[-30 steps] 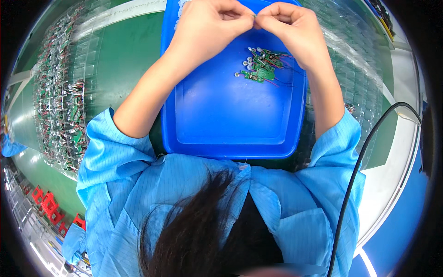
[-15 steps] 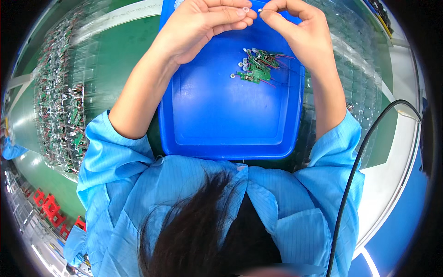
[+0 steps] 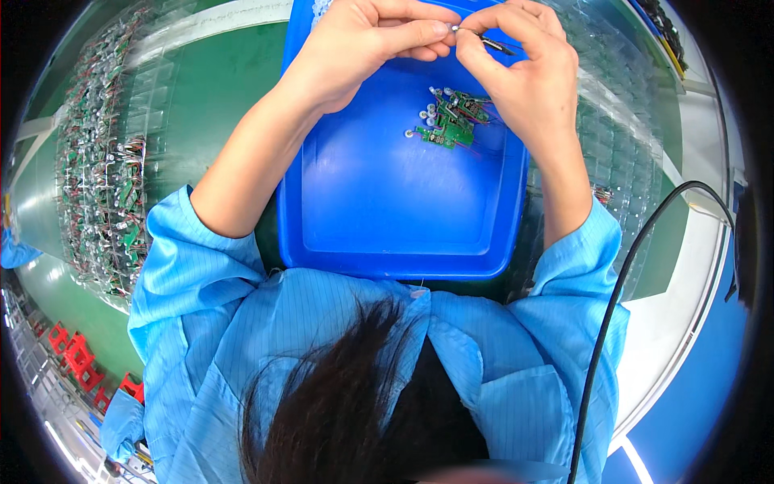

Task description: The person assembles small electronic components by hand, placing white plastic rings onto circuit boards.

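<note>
Above the far part of a blue plastic tray, my two hands meet at their fingertips. My left hand is closed in a pinch on a tiny pale part, mostly hidden by the fingers. Thumb and forefinger of my right hand close on a slim dark piece that slants down to the right from the pinch. Its small whitish end touches the left fingertips; its exact kind is unclear. Below the hands, a small heap of green circuit boards with thin wires and round whitish parts lies in the tray.
Rows of wired circuit boards in clear plastic holders cover the green table at left. More clear plastic holders stand at right. A black cable arches past my right arm. Red stools stand at lower left.
My hands have come together, and the parts in their fingertips now touch. The dark slim piece has come into sight under my right fingers. The heap of boards stays in place.
</note>
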